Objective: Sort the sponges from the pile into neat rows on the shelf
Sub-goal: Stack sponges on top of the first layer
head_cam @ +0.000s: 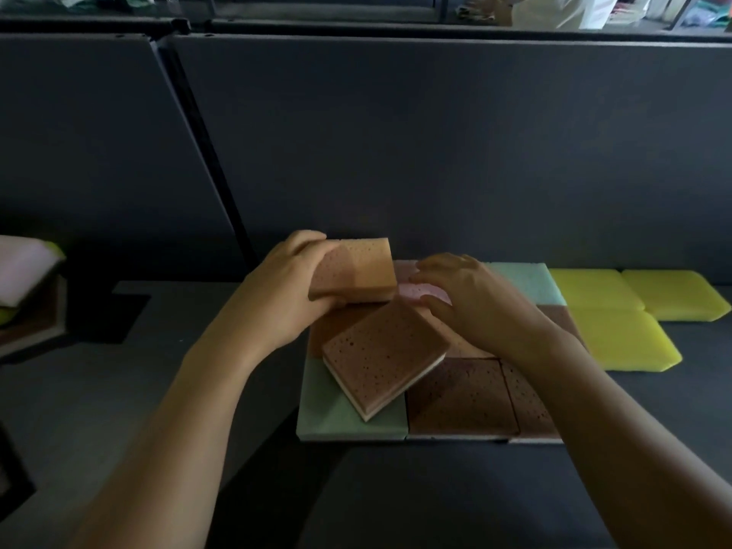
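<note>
My left hand (291, 289) grips a pale orange porous rectangular sponge (356, 271), fingers curled round its left end, raised above the rows on the dark grey shelf surface (158, 370). My right hand (471, 299) curves over a small pink sponge (420, 289). I cannot tell whether it pinches it, since the hand hides most of that sponge. A brown speckled sponge with a white underside (382, 358) lies askew across a flat green sponge (340, 410) and its neighbours. My right forearm covers part of the dark brown sponges (461, 396). Yellow sponges (618, 334) lie to the right. A blurred stack (23, 271) is cut off at the left edge.
</note>
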### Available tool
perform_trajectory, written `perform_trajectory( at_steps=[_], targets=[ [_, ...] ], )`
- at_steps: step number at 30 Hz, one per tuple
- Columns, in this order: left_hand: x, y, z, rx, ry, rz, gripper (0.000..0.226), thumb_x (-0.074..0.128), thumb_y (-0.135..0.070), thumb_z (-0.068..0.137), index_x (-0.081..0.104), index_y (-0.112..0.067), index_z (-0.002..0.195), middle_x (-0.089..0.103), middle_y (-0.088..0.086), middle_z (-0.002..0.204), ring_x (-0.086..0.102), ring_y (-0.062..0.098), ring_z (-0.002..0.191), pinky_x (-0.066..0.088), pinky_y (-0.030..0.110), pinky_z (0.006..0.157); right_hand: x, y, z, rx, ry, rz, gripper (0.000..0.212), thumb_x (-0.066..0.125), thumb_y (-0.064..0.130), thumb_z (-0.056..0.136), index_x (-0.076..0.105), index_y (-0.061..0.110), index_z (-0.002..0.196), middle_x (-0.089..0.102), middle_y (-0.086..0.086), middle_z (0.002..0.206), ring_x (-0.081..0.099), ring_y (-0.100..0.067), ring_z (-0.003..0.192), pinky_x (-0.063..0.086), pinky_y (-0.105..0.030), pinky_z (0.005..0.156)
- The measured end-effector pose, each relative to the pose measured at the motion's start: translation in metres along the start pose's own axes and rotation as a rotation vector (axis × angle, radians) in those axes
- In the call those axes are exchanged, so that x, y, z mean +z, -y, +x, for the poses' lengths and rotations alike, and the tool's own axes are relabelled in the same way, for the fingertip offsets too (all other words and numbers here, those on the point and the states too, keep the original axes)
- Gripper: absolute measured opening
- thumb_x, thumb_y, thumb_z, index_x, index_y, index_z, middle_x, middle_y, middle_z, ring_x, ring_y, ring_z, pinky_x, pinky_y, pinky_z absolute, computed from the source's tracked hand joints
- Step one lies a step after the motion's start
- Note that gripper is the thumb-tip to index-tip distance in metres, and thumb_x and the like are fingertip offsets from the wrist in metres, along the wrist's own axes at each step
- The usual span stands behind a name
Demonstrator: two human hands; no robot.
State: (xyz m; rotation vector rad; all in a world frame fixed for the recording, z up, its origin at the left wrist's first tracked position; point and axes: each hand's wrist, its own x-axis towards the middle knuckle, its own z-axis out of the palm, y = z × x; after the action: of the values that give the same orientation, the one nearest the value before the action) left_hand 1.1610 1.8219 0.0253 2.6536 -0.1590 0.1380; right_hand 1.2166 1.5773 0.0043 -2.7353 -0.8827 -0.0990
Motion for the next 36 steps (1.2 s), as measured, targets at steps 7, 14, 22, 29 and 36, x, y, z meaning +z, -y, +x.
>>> perform_trajectory(
  at_steps=[7,14,22,29,36],
  targets=[
    [0.001,0.002,-0.001,0.054,-0.055,0.127,0.064,0.071,-0.026,0.085,0.046,-0.025,0.143,0.03,-0.01,0.149,0.028,0.015,0.136,0.038,0.038,0.107,0.0,-0.001,0.0,0.014,0.018,-0.001,0.032,0.059,0.029,0.097,0.063,0.023,0.128,0.061,0.006,0.132,0.057,-0.012,0.118,0.045,-0.026,0.095],
    [0.01,0.0,0.005,0.207,-0.088,0.149,0.051,0.069,-0.023,0.085,0.056,-0.029,0.135,0.046,-0.016,0.139,0.037,0.011,0.127,0.043,0.035,0.099,0.003,-0.002,0.001,0.003,0.018,0.011,0.029,0.061,0.03,0.096,0.065,0.025,0.124,0.063,0.006,0.128,0.06,-0.012,0.116,0.044,-0.023,0.093],
    [0.009,0.001,0.01,0.266,-0.125,0.159,0.047,0.066,-0.02,0.086,0.06,-0.027,0.132,0.051,-0.014,0.136,0.04,0.011,0.128,0.046,0.033,0.095,-0.001,0.0,0.001,0.002,0.009,0.079,0.029,0.059,0.031,0.095,0.066,0.027,0.122,0.066,0.007,0.123,0.058,-0.009,0.112,0.032,-0.012,0.088],
    [0.01,0.002,0.006,0.286,-0.175,0.103,0.042,0.06,-0.025,0.087,0.063,-0.024,0.129,0.055,-0.013,0.133,0.043,0.012,0.128,0.048,0.035,0.096,0.005,-0.006,0.005,-0.014,0.031,0.063,0.028,0.065,0.022,0.093,0.068,0.029,0.12,0.065,0.011,0.123,0.059,-0.008,0.112,0.038,-0.015,0.091],
    [0.012,0.002,0.006,0.301,-0.224,0.063,0.04,0.064,-0.025,0.086,0.065,-0.023,0.126,0.057,-0.012,0.13,0.046,0.012,0.127,0.049,0.036,0.097,0.002,-0.004,0.004,-0.025,0.016,0.115,0.035,0.048,0.043,0.091,0.07,0.024,0.111,0.067,0.008,0.114,0.06,-0.009,0.104,0.049,-0.026,0.088]
  ],
)
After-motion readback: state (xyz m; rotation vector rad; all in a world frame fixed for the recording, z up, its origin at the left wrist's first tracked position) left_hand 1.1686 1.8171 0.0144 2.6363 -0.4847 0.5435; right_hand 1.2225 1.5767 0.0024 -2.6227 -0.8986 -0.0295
